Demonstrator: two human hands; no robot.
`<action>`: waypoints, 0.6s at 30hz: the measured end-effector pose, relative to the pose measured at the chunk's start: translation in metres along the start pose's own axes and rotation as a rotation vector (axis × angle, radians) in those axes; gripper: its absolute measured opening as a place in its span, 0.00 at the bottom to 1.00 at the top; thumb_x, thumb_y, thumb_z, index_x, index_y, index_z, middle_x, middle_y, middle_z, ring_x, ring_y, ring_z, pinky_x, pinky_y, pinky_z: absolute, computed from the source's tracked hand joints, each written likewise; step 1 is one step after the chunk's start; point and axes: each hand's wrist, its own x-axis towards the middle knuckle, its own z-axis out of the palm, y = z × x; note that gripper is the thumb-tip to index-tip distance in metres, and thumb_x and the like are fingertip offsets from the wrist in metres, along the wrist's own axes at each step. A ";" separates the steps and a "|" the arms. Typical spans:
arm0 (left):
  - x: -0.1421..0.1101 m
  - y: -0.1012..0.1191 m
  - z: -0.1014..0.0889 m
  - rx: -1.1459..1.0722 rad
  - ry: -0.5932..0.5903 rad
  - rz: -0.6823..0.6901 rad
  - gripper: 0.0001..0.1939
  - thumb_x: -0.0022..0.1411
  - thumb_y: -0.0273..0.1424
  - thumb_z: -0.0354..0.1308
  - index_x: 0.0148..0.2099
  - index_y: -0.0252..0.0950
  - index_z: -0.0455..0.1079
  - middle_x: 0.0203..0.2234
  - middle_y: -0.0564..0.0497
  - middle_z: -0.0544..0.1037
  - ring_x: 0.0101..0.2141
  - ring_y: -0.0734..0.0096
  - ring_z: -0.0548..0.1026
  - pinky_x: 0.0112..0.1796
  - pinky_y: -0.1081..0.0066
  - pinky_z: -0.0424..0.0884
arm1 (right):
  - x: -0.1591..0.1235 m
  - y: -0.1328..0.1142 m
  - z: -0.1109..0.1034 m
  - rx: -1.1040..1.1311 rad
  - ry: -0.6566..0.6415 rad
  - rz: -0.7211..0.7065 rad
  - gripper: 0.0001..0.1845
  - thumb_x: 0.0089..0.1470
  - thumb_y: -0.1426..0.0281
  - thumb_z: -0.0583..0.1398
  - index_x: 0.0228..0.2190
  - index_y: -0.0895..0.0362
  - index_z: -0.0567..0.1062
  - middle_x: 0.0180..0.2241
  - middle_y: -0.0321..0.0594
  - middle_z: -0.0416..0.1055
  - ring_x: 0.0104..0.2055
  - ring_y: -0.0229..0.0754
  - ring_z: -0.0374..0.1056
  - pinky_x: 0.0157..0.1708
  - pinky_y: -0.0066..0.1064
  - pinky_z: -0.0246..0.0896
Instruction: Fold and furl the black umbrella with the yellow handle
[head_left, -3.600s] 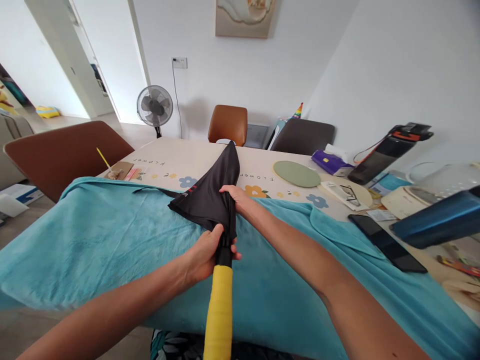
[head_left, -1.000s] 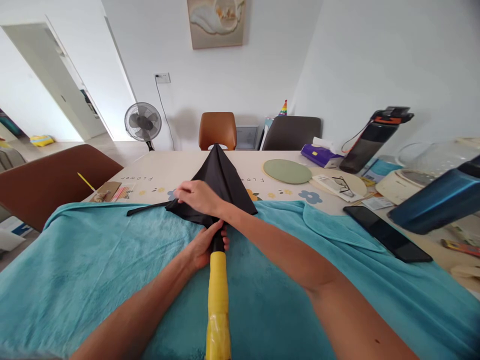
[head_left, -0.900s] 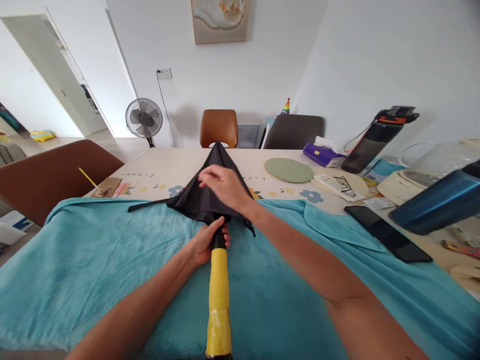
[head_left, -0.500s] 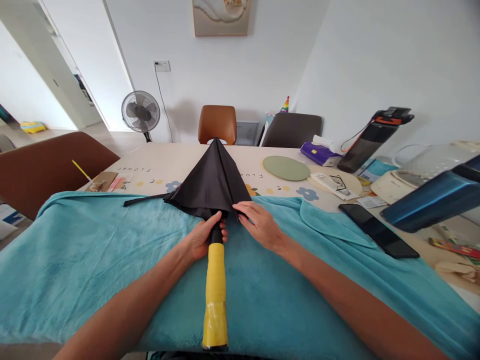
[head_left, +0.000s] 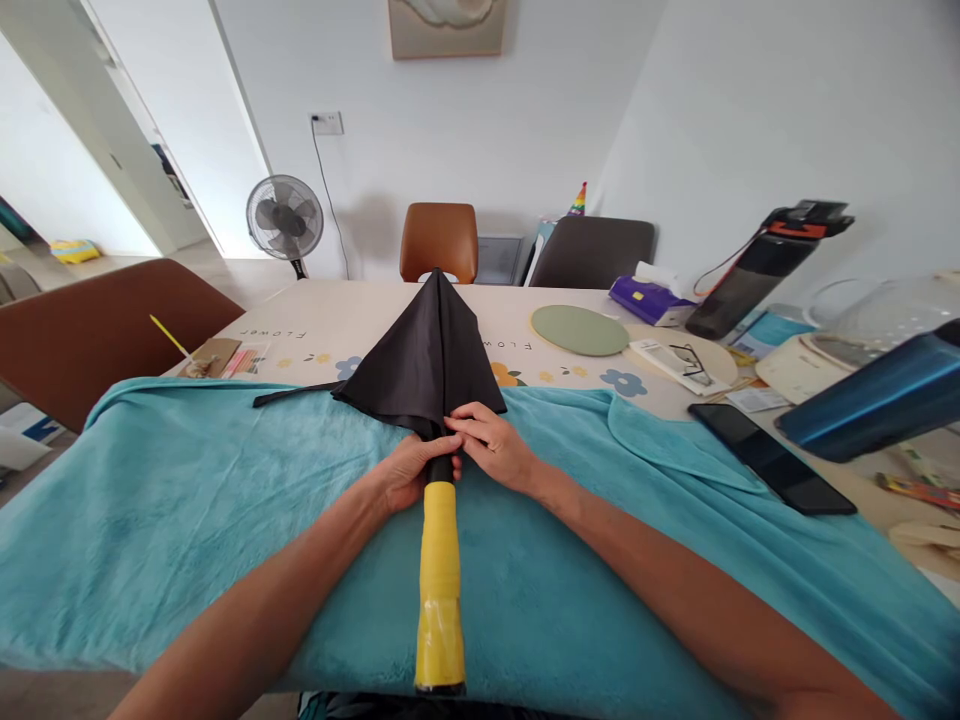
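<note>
A black folding umbrella (head_left: 420, 360) lies partly furled on a teal blanket (head_left: 225, 560), its tip pointing away from me. Its yellow taped handle (head_left: 439, 560) points toward me. My left hand (head_left: 409, 470) is wrapped round the black shaft just above the handle, thumb on top. Fingers of my right hand (head_left: 491, 445) pinch the canopy's lower edge close to the shaft, beside the left thumb. A thin black strap (head_left: 292, 395) stretches out to the left from the canopy. Part of the shaft is hidden by both hands and the fabric.
To the right lie a black phone (head_left: 772, 455), a blue bottle (head_left: 870, 395), a dark bottle (head_left: 750, 270), glasses (head_left: 690, 365) and a purple tissue box (head_left: 649, 297). A green round mat (head_left: 579, 330) lies beyond the blanket. A fan (head_left: 285, 218) and chairs (head_left: 439, 243) stand behind.
My right hand has moved left, bringing the canopy's right lower edge in to the shaft. My left hand keeps its grip, its thumb now reaching further right. The view has shifted slightly.
</note>
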 end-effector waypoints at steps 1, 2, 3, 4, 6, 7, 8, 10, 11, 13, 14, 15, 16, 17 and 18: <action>-0.001 0.001 0.001 0.026 0.002 -0.003 0.07 0.51 0.24 0.62 0.34 0.28 0.68 0.20 0.50 0.70 0.21 0.76 0.70 0.24 0.74 0.72 | 0.000 0.001 -0.001 0.039 -0.013 0.005 0.17 0.56 0.77 0.50 0.43 0.57 0.74 0.40 0.43 0.68 0.43 0.40 0.66 0.44 0.34 0.66; -0.003 0.002 0.002 0.057 0.017 -0.005 0.06 0.51 0.24 0.61 0.33 0.28 0.68 0.19 0.49 0.71 0.21 0.74 0.70 0.24 0.72 0.72 | 0.000 0.002 -0.001 0.063 -0.026 0.008 0.17 0.56 0.78 0.50 0.43 0.56 0.73 0.40 0.43 0.68 0.43 0.39 0.66 0.44 0.33 0.65; -0.004 0.003 0.003 0.091 0.038 -0.006 0.06 0.51 0.23 0.60 0.33 0.28 0.68 0.19 0.49 0.71 0.21 0.73 0.71 0.25 0.70 0.73 | 0.000 0.003 -0.001 0.073 -0.036 0.009 0.18 0.56 0.78 0.50 0.43 0.56 0.73 0.40 0.42 0.68 0.43 0.39 0.66 0.44 0.33 0.65; -0.006 0.004 0.005 0.127 0.063 -0.008 0.04 0.50 0.23 0.60 0.32 0.29 0.68 0.19 0.49 0.71 0.21 0.72 0.71 0.25 0.69 0.74 | 0.000 0.003 -0.001 0.070 -0.045 0.005 0.18 0.55 0.79 0.50 0.43 0.56 0.74 0.40 0.43 0.68 0.43 0.39 0.66 0.44 0.33 0.65; -0.007 0.005 0.008 0.189 0.123 -0.009 0.03 0.49 0.21 0.59 0.28 0.30 0.67 0.16 0.50 0.69 0.19 0.72 0.70 0.24 0.67 0.73 | 0.001 0.001 -0.001 0.031 -0.067 -0.017 0.18 0.55 0.79 0.49 0.41 0.58 0.74 0.40 0.44 0.68 0.43 0.40 0.66 0.43 0.34 0.65; -0.008 0.005 0.009 0.212 0.149 -0.008 0.04 0.48 0.21 0.59 0.27 0.31 0.66 0.15 0.51 0.68 0.18 0.72 0.69 0.23 0.67 0.73 | 0.001 0.000 -0.001 -0.001 -0.082 -0.031 0.17 0.56 0.79 0.49 0.40 0.59 0.74 0.39 0.45 0.68 0.42 0.41 0.66 0.42 0.34 0.64; -0.007 0.005 0.010 0.227 0.167 -0.006 0.05 0.47 0.21 0.60 0.26 0.32 0.65 0.14 0.52 0.67 0.17 0.73 0.68 0.21 0.67 0.72 | 0.002 -0.002 -0.002 -0.037 -0.101 -0.045 0.17 0.56 0.79 0.49 0.39 0.60 0.75 0.38 0.46 0.68 0.41 0.41 0.65 0.42 0.35 0.64; -0.006 0.005 0.012 0.260 0.194 -0.008 0.07 0.44 0.22 0.62 0.26 0.33 0.65 0.13 0.54 0.67 0.15 0.73 0.66 0.18 0.67 0.71 | 0.003 -0.007 -0.004 -0.112 -0.141 -0.062 0.16 0.57 0.77 0.48 0.38 0.60 0.75 0.36 0.46 0.69 0.39 0.42 0.65 0.40 0.36 0.63; -0.006 0.005 0.013 0.277 0.210 -0.007 0.09 0.42 0.22 0.63 0.27 0.33 0.66 0.12 0.54 0.67 0.14 0.72 0.66 0.17 0.67 0.71 | 0.004 -0.008 -0.005 -0.143 -0.156 -0.066 0.16 0.58 0.76 0.48 0.37 0.60 0.75 0.36 0.46 0.69 0.38 0.42 0.64 0.39 0.36 0.63; -0.004 0.004 0.014 0.300 0.242 0.001 0.10 0.41 0.23 0.64 0.26 0.33 0.66 0.12 0.55 0.67 0.13 0.72 0.66 0.16 0.68 0.70 | 0.005 -0.010 -0.007 -0.184 -0.182 -0.071 0.16 0.58 0.77 0.48 0.37 0.60 0.75 0.35 0.46 0.69 0.37 0.42 0.64 0.38 0.36 0.63; -0.003 0.003 0.015 0.302 0.256 0.005 0.09 0.41 0.23 0.64 0.25 0.33 0.65 0.12 0.55 0.66 0.13 0.72 0.66 0.15 0.69 0.69 | 0.005 -0.010 -0.007 -0.193 -0.192 -0.071 0.16 0.57 0.77 0.48 0.37 0.60 0.75 0.35 0.46 0.69 0.37 0.42 0.64 0.38 0.36 0.63; -0.002 0.002 0.015 0.295 0.264 0.007 0.09 0.43 0.23 0.63 0.24 0.33 0.64 0.11 0.55 0.66 0.12 0.72 0.66 0.14 0.71 0.68 | 0.005 -0.010 -0.008 -0.196 -0.200 -0.068 0.16 0.57 0.78 0.49 0.37 0.60 0.75 0.36 0.45 0.69 0.37 0.42 0.65 0.38 0.36 0.63; -0.001 0.001 0.016 0.280 0.265 0.007 0.09 0.44 0.24 0.62 0.23 0.34 0.63 0.11 0.55 0.66 0.11 0.73 0.66 0.13 0.72 0.66 | 0.005 -0.009 -0.008 -0.192 -0.201 -0.064 0.16 0.56 0.78 0.49 0.38 0.59 0.75 0.36 0.45 0.69 0.37 0.41 0.65 0.39 0.36 0.63; -0.001 0.000 0.016 0.263 0.260 0.003 0.08 0.46 0.24 0.60 0.23 0.35 0.62 0.11 0.55 0.67 0.11 0.73 0.66 0.12 0.73 0.65 | 0.006 -0.008 -0.009 -0.184 -0.193 -0.059 0.17 0.55 0.79 0.49 0.38 0.58 0.75 0.37 0.44 0.69 0.38 0.41 0.66 0.40 0.36 0.63; -0.001 0.000 0.016 0.243 0.250 -0.004 0.07 0.48 0.24 0.59 0.24 0.35 0.62 0.11 0.55 0.67 0.11 0.74 0.65 0.12 0.74 0.64 | 0.007 -0.008 -0.011 -0.174 -0.173 -0.053 0.18 0.54 0.81 0.49 0.39 0.57 0.75 0.38 0.43 0.70 0.40 0.41 0.66 0.42 0.36 0.62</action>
